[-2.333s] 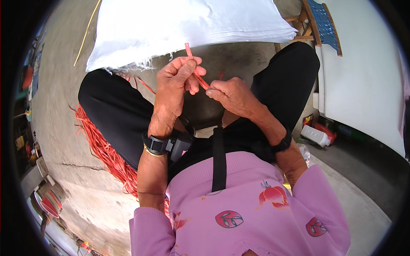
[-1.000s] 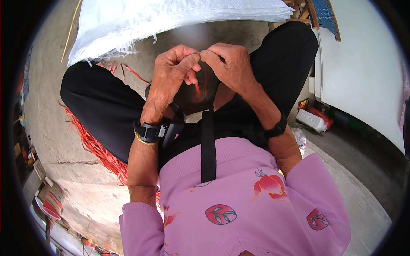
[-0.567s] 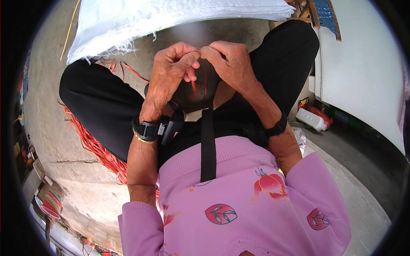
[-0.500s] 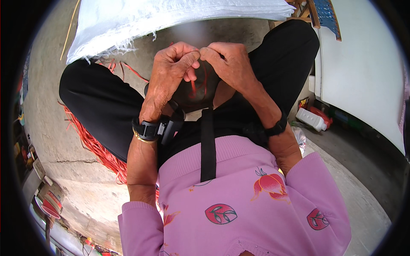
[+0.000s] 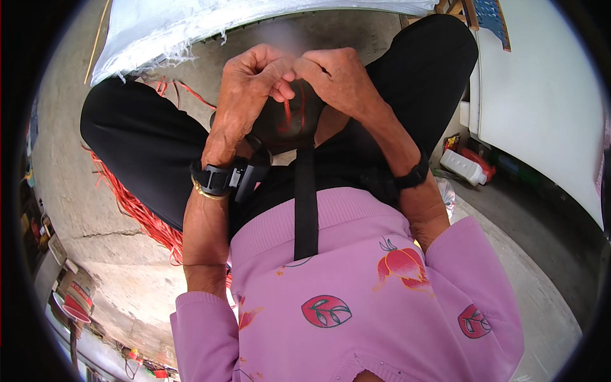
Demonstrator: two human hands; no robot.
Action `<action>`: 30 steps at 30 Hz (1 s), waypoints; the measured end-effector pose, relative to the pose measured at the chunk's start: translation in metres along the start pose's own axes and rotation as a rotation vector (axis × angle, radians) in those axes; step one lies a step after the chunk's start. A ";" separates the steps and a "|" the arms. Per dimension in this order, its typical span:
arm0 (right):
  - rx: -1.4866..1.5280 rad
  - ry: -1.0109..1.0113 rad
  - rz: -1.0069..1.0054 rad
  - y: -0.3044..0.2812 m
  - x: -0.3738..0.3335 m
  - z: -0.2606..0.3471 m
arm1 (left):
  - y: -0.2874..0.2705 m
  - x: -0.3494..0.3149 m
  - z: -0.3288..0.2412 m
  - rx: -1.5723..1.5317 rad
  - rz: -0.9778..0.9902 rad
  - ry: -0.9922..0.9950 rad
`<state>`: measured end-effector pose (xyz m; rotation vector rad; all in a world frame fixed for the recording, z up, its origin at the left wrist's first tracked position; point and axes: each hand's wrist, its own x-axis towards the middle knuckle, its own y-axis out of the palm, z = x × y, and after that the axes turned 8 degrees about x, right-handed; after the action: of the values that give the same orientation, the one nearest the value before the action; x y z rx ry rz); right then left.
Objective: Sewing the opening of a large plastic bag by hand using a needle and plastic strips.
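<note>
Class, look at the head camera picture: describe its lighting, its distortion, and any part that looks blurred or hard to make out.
Head view: soft, even daylight, no harsh glare; fisheye bending curves the white sack and white panel near the black rim; a smudged, blurred patch sits just above the left hand and right hand; the red strand between them lies in their shadow, hard to trace.
</note>
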<state>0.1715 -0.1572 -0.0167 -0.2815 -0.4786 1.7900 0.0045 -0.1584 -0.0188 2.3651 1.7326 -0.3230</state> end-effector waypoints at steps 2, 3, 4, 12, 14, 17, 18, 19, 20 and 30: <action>-0.011 -0.016 0.002 0.002 0.002 0.001 | 0.000 0.001 0.001 -0.020 -0.079 -0.003; -0.163 -0.267 -0.198 0.002 0.003 0.001 | -0.002 0.002 0.001 -0.026 -0.077 0.014; -0.323 -0.507 -0.367 0.002 0.005 0.002 | -0.005 0.004 0.001 -0.093 -0.195 0.025; 0.180 0.063 -0.152 0.003 -0.003 0.010 | -0.018 0.008 0.005 -0.438 -0.233 -0.061; 0.394 0.260 -0.125 0.007 -0.002 0.010 | -0.008 0.008 0.010 -0.426 -0.184 -0.091; 0.506 0.101 -0.242 0.010 -0.001 0.009 | 0.004 0.006 0.016 -0.488 -0.067 -0.145; 0.468 0.063 -0.235 0.010 -0.001 0.010 | 0.005 0.006 0.016 -0.484 -0.049 -0.165; 0.417 0.051 -0.251 0.007 -0.002 0.009 | 0.008 0.007 0.017 -0.476 -0.097 -0.138; 0.424 0.019 -0.233 0.006 -0.003 0.010 | 0.008 0.007 0.017 -0.471 -0.145 -0.111; 0.821 0.059 -0.110 -0.042 0.016 0.029 | -0.007 0.004 0.006 -0.410 -0.199 -0.057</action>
<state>0.1908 -0.1379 0.0287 0.2616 0.2949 1.7157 -0.0014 -0.1540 -0.0264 1.8867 1.8067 -0.0517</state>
